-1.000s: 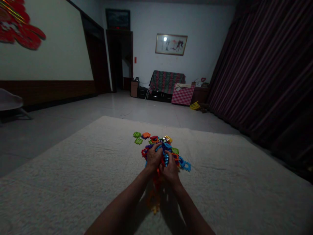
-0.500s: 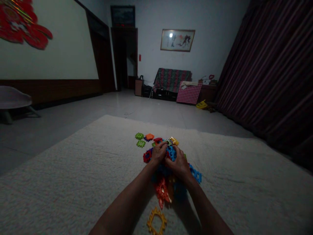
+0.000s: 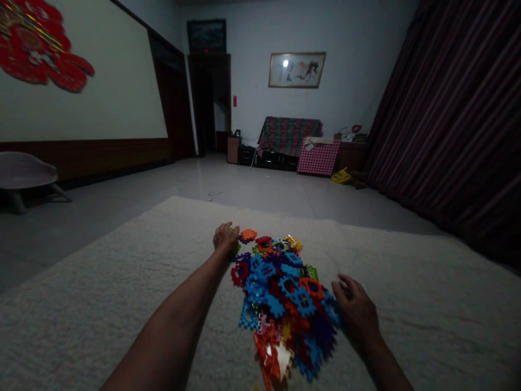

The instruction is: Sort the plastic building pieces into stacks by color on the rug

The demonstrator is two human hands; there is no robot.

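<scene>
A heap of colourful gear-shaped plastic pieces (image 3: pixel 264 290) lies in front of me, mostly blue, with red, orange, purple and yellow ones mixed in. My left hand (image 3: pixel 225 238) is at the far left of the heap, over the green toothed pieces (image 3: pixel 236 250), which it mostly covers. Its thumb and fingers look apart; whether they touch a piece is hard to make out. Just past the fingertips lies an orange toothed piece (image 3: pixel 248 234). Beside the heap's right edge, my right hand (image 3: pixel 357 307) has loosely bent fingers apart and nothing visible in them.
The heap rests on a pale quilted mat (image 3: pixel 134 271) on the tiled floor. A low chair (image 3: pixel 26 171) stands at the left. Against the far wall are a cloth-covered piece of furniture (image 3: pixel 290 136) and a checked cloth (image 3: pixel 318 157). A dark striped curtain (image 3: pixel 451 119) hangs on the right.
My hands were together over the heap and have parted: the left went out to the green pieces, the right to the heap's right side. The heap is now uncovered.
</scene>
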